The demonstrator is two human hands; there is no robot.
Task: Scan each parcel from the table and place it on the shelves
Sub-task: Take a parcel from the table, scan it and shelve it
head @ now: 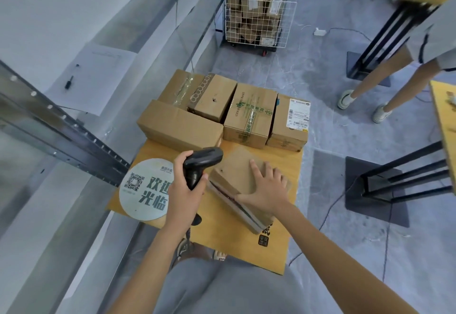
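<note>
My left hand [183, 190] grips a black handheld scanner [202, 163] by its handle, its head pointing right over the yellow table [237, 242]. My right hand [265, 187] lies flat, fingers spread, on a flat brown parcel [237, 175] in the table's middle. Behind it stand several cardboard boxes: a long plain one [179, 126], a green-printed one [250, 116], one with a white label [291, 123], and two more at the back [214, 97].
Metal shelving [64, 128] runs along the left, with a paper sheet and pen [91, 79] on it. A wire cart [259, 14] full of parcels stands beyond the table. Another person's legs [370, 86] and black stands [385, 185] are at right. A round sticker [145, 190] covers the table's left.
</note>
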